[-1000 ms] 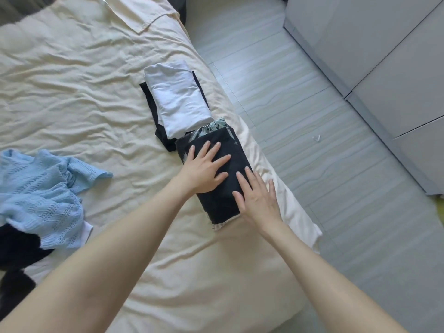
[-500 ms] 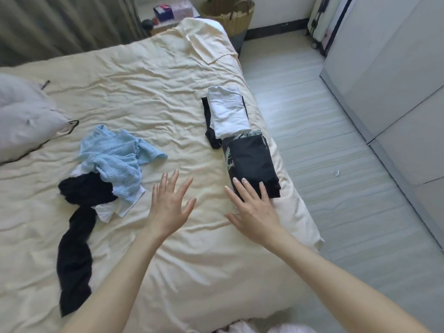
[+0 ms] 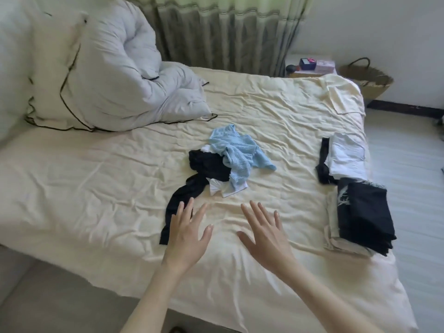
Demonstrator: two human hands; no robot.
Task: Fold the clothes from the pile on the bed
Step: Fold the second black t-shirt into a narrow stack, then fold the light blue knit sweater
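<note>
I see the pile (image 3: pixel 223 162) near the middle of the bed (image 3: pixel 96 188), loose and crumpled: a light blue knit top (image 3: pixel 236 150) lies over a black garment (image 3: pixel 209 164), with bits of white cloth (image 3: pixel 224 188) showing beneath. A long black strip (image 3: pixel 182 205) trails from it toward me. Along the bed's right edge I see the folded ones: a white piece (image 3: pixel 346 155) resting on black, and just beside it a dark folded garment (image 3: pixel 365 215) with a pale print.
</note>
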